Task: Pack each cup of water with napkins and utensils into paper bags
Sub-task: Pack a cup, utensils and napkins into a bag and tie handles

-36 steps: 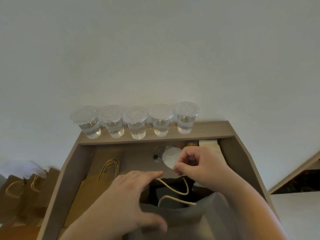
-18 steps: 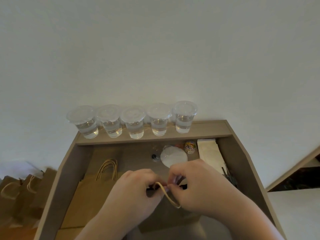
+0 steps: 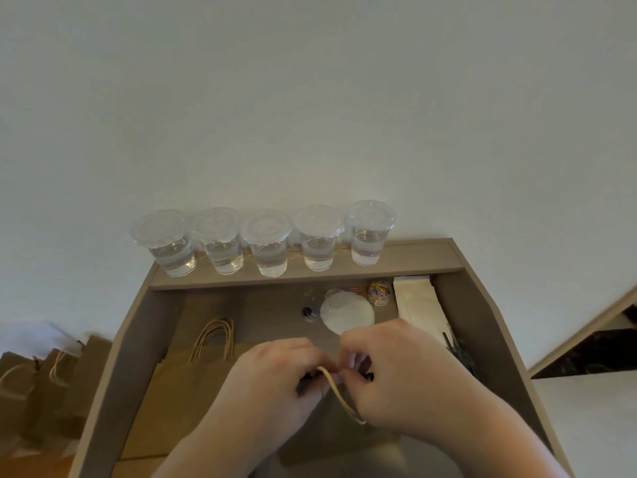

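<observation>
Paper tears, so the left hand [image 3: 275, 377] and right hand [image 3: 400, 374], both pinching the brown paper bag [image 3: 322, 438] by its beige twine handle [image 3: 339, 396] at lower centre, should part its mouth gently and evenly.

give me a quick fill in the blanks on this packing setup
___ lidded cups stand on the ledge.
The napkins lie ___ of the clip jar.
A rope ___ loops between the left hand and right hand, which pinch the bag.
Missing: five; right; handle.
</observation>
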